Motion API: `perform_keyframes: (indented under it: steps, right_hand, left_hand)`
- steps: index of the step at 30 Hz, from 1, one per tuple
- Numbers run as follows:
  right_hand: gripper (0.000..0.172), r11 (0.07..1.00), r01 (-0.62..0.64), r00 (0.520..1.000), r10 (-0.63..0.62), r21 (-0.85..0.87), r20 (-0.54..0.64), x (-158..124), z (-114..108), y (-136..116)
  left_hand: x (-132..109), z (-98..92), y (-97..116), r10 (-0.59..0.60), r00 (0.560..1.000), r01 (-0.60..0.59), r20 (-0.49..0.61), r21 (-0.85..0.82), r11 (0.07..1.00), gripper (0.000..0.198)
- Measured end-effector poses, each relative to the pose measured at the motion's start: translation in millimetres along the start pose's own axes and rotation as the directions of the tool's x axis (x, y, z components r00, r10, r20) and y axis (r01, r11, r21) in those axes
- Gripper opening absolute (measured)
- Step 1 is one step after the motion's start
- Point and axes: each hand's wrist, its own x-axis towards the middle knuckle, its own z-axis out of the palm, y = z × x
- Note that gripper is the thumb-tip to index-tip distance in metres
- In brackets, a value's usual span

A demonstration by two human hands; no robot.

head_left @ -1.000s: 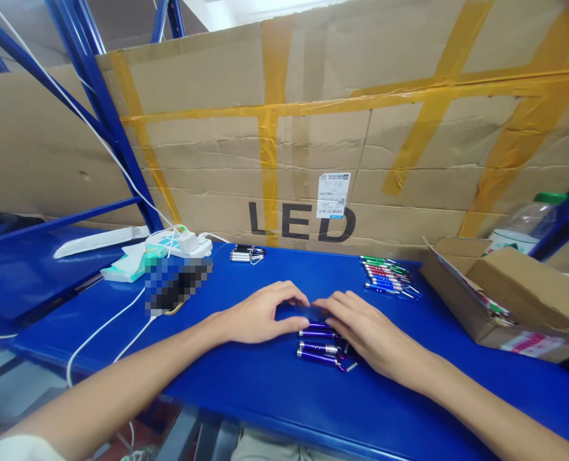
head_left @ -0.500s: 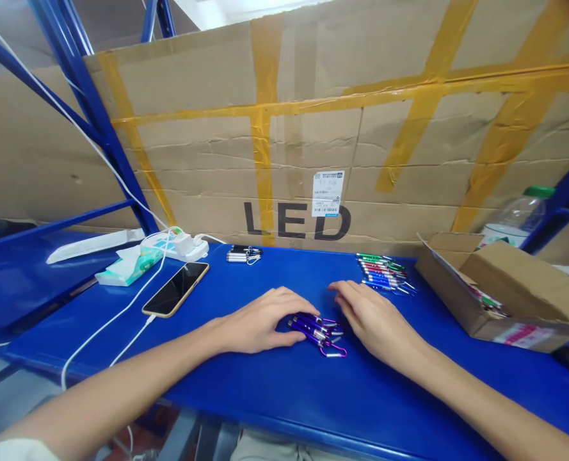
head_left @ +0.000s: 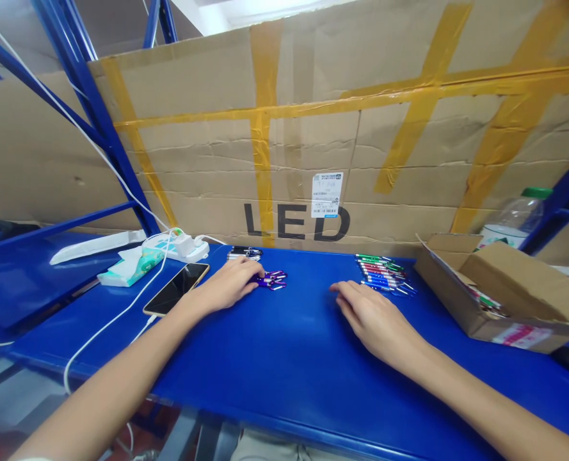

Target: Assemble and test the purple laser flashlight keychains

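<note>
My left hand (head_left: 230,282) is closed around a bunch of purple keychain flashlights (head_left: 271,280), slim metal tubes whose carabiner clips stick out to the right. The hand covers most of the tubes. Just behind it lies a small row of black and white keychain flashlights (head_left: 244,253). My right hand (head_left: 373,314) is held low over the blue table, palm down, fingers loosely bent and holding nothing. Past its fingertips are rows of green, red and blue keychain flashlights (head_left: 380,272), clips pointing right.
An open cardboard box (head_left: 486,326) with more flashlights inside stands at the right, before a plastic bottle (head_left: 517,214). On the left are a phone (head_left: 173,291) on a cable, a tissue pack (head_left: 130,267) and a power strip (head_left: 181,246). A large cardboard sheet (head_left: 207,166) walls the back.
My left hand has carried the purple flashlights from the table's middle leftward and back, beside the black and white row. My right hand has hardly moved.
</note>
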Motion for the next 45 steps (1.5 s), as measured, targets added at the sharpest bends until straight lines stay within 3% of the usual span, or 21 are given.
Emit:
perform_keyframes:
  steps: [13,16,21,28,45]
  right_hand:
    - [0.023,0.999,-0.016,0.999,0.018,-0.048,0.039,0.2,2.4,-0.3]
    - [0.023,0.999,-0.017,0.998,0.020,-0.052,0.058,0.2,1.5,-1.2]
    - [0.024,0.999,-0.025,0.996,0.029,-0.046,0.088,1.1,-1.2,-3.2]
    - [0.025,0.999,-0.031,0.996,0.033,-0.029,0.077,1.8,-1.8,-0.9]
    - [0.023,0.998,-0.050,0.997,0.052,-0.039,0.059,1.7,-3.3,-1.4]
  left_hand:
    - [-5.3,-16.8,-17.3,-0.294,0.950,0.235,0.106,0.379,0.895,0.019]
    - [-5.5,-15.5,-19.4,-0.313,0.945,0.256,0.095,0.383,0.888,0.016]
    - [-3.9,-9.3,-22.2,-0.338,0.938,0.292,0.070,0.361,0.886,0.030]
    - [-3.9,-6.9,-27.7,-0.340,0.939,0.308,0.059,0.297,0.904,0.022]
    - [-6.9,0.0,-33.7,-0.436,0.900,0.415,0.015,0.279,0.866,0.049]
